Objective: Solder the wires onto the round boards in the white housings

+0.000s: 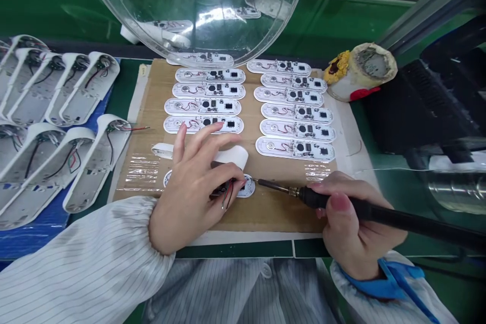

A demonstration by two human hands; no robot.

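Observation:
My right hand [353,217] grips a soldering iron [279,187] by its black handle. The iron's tip meets the right end of a long white circuit board [248,187] lying on the cardboard. Thumb and index finger of my left hand [186,182] are pinched together over that board, with thin red and black wires [228,196] at the fingertips. The other left fingers are spread above a white plastic housing [236,156], which lies just behind the board. My left hand hides most of the board and part of the housing.
Two columns of circuit boards [296,148] lie on the cardboard sheet [281,220]. Several wired white housings [96,162] stand on a blue surface at left. A round clear lens or shield [212,20] hangs overhead. A white pot with yellow sponge [337,67] sits back right, near a black box [413,96].

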